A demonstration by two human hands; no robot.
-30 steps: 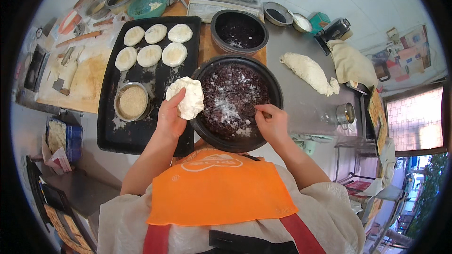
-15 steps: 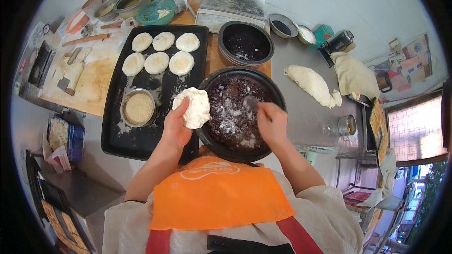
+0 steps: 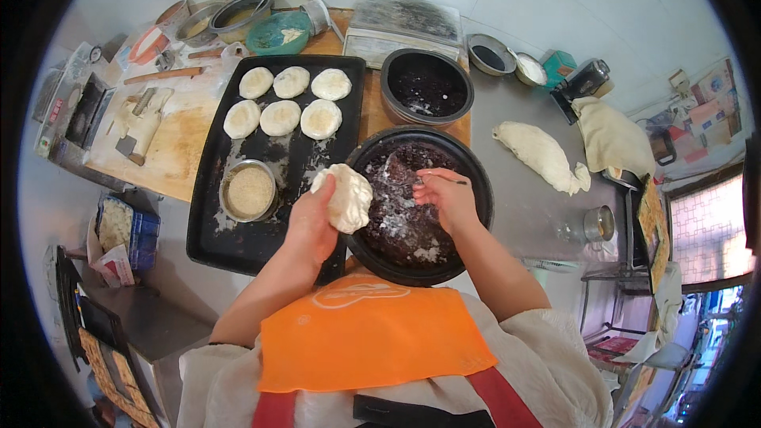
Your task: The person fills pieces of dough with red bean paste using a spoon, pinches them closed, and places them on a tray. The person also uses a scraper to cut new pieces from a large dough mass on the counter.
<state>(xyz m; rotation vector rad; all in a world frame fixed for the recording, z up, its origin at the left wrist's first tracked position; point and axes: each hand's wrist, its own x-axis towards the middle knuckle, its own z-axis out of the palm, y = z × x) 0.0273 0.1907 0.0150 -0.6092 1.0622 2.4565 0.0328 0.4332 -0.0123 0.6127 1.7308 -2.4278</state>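
Note:
A soft, pale dough round (image 3: 352, 200) rests in my left hand (image 3: 315, 223), whose thumb and fingers curl around its left edge. It is tilted over the left rim of a wide black bowl (image 3: 485, 204). Inside that bowl lies a dark, crumbly filling (image 3: 412, 234) dusted with white powder. My right hand (image 3: 450, 200) grips a spoon (image 3: 394, 168) by its handle, with the spoon's head over the filling. To the left, a black baking tray (image 3: 321, 160) carries several flattened dough cakes (image 3: 280, 118) and a metal bowl of pale small grains (image 3: 248, 192).
Behind the black bowl stands a second deep pot (image 3: 468, 99) with dark contents. A floury scale (image 3: 404, 20) sits at the back. On the steel counter at right are a long dough piece (image 3: 539, 154) and a metal cup (image 3: 600, 223). A rolling pin (image 3: 162, 75) lies far left.
My right hand and the spoon have moved left across the filling, toward the dough round. The dough round now tilts more toward the bowl. The whole view has shifted slightly.

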